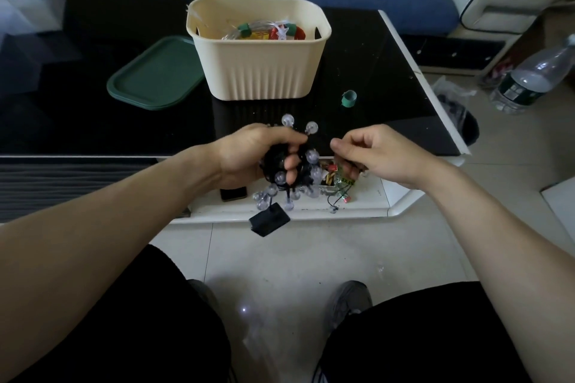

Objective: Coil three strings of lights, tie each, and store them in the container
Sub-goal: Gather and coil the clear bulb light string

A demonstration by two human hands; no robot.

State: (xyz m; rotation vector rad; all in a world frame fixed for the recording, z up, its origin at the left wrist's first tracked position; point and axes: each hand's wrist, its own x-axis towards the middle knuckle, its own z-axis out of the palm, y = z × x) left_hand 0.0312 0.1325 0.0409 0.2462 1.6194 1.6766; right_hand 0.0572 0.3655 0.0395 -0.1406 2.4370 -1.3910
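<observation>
So the cream ribbed container [261,71] sits on the black glass table [93,102] just beyond both hands, already holding what looks like at least one coiled string with coloured bits and a star light; hard to tell how many are in there. A dark green lid [155,74] lies flat beyond the left hand, beside the container.

The left hand [252,155] has its fingers curled tight round a black-wired coil of globe lights [292,171], bulbs poking out above and below the fist. A black battery box [270,221] dangles below that hand on a short run of wire, off the table edge. That's probably the biggest risk: its weight could tug loops out of the coil, or it swings and snags.

The right hand [367,152] is just beside the left, thumb and forefinger pressed together in a pinch. What it pinches is too thin or dark to make out; likely the wire end or a tie. Under it sits a clutter of colourful small items [337,183] on the white lower shelf, and a loose end could catch there.

A small green ring [349,98], maybe a tape roll, stands beyond the right hand. If the grip loosens before tying, the bulbs will likely spring the coil apart.
</observation>
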